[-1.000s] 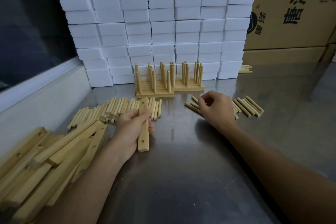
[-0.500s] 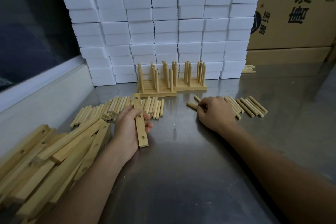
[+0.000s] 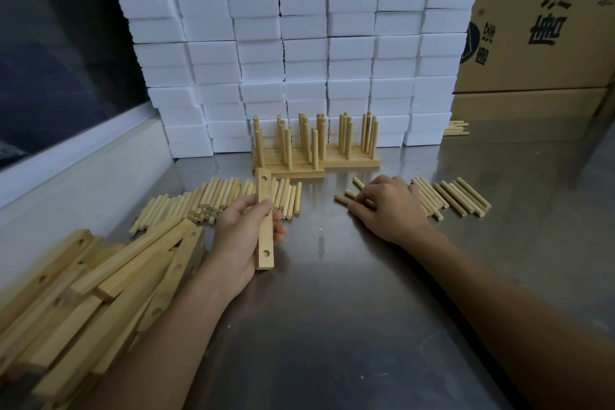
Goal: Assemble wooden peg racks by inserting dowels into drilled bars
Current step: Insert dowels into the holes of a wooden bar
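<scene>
My left hand [image 3: 244, 236] grips a drilled wooden bar [image 3: 265, 250] held lengthwise, a hole showing near each end. My right hand [image 3: 386, 206] lies palm down on a small group of loose dowels [image 3: 462, 195] on the steel table, its fingertips pinching at a dowel [image 3: 342, 199] by its left edge. A bigger heap of dowels [image 3: 206, 200] lies behind my left hand. Several finished peg racks [image 3: 312, 146] stand upright against the foam blocks.
A pile of drilled bars [image 3: 83, 296] fills the near left. White foam blocks [image 3: 299, 43] are stacked at the back, cardboard boxes [image 3: 545, 27] at the back right with a few dowels [image 3: 457, 128] at their foot. Bare steel table [image 3: 332, 326] lies in front.
My right hand has dropped flat onto the loose dowels and its fingers have closed on one. The bar in my left hand has turned slightly more upright.
</scene>
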Motion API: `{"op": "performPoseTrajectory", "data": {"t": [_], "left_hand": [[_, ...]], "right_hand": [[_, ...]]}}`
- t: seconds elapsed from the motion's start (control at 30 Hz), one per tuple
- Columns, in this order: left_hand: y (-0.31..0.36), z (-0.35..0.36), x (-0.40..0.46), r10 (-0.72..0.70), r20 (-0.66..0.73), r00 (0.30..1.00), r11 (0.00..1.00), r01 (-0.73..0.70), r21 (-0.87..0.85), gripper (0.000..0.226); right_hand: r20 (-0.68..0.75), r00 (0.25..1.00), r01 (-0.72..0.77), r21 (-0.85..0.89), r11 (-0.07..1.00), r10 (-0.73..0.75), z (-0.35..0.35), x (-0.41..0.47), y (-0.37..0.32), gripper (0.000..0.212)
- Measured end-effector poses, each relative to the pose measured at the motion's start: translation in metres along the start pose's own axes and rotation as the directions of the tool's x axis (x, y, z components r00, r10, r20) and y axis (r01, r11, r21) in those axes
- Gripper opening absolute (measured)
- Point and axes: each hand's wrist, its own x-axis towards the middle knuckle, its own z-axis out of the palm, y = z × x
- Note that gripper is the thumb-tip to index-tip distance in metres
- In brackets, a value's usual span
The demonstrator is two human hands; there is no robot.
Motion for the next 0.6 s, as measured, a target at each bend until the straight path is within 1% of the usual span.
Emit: {"op": "performPoseTrajectory", "data": {"t": [0.1, 0.17, 0.23, 0.27, 0.33, 0.37, 0.4, 0.47, 0.5, 0.6], "left_hand": [[0.000, 0.001, -0.001, 0.014, 0.007, 1.000, 1.000, -0.014, 0.007, 0.008], [0.000, 0.002, -0.002, 0.017, 0.012, 1.000, 1.000, -0.017, 0.009, 0.011], [0.000, 0.002, -0.001, 0.017, 0.018, 1.000, 1.000, -0.017, 0.014, 0.013], [-0.001, 0.002, -0.001, 0.016, 0.023, 1.000, 1.000, -0.016, 0.014, 0.014], [-0.001, 0.001, -0.001, 0.012, 0.037, 0.999, 1.000, -0.013, 0.013, 0.016], [-0.001, 0.000, -0.001, 0.011, 0.046, 0.999, 1.000, -0.012, 0.016, 0.018], [-0.001, 0.000, -0.001, 0.011, 0.054, 0.999, 1.000, -0.012, 0.018, 0.019], [-0.002, -0.001, -0.001, 0.011, 0.068, 0.998, 1.000, -0.012, 0.017, 0.023], [-0.002, -0.001, -0.001, 0.013, 0.078, 0.997, 1.000, -0.014, 0.021, 0.025], [-0.003, -0.002, -0.002, 0.029, 0.126, 0.992, 0.996, -0.038, 0.075, 0.031]], "right_hand": [[-0.066, 0.998, 0.016, 0.029, 0.999, -0.014, 0.000, 0.000, -0.002, 0.021], [-0.116, 0.993, 0.022, 0.099, 0.995, -0.010, -0.002, 0.001, -0.003, 0.017], [-0.115, 0.993, 0.015, 0.182, 0.983, 0.006, -0.005, 0.000, -0.005, 0.010], [-0.110, 0.994, 0.019, 0.200, 0.980, 0.003, -0.005, -0.001, -0.006, 0.014], [-0.099, 0.995, 0.030, 0.207, 0.978, -0.010, -0.005, -0.002, -0.007, 0.035], [-0.107, 0.994, 0.036, 0.211, 0.977, -0.013, -0.005, -0.003, -0.007, 0.041], [-0.129, 0.992, 0.046, 0.225, 0.973, -0.017, -0.006, -0.004, -0.008, 0.039], [-0.207, 0.978, 0.084, 0.270, 0.959, -0.027, -0.006, -0.006, -0.010, 0.019], [-0.241, 0.970, 0.101, 0.293, 0.951, -0.029, -0.006, -0.007, -0.012, 0.014], [-0.282, 0.959, 0.114, 0.320, 0.941, -0.021, -0.007, -0.010, -0.022, 0.032]]}}
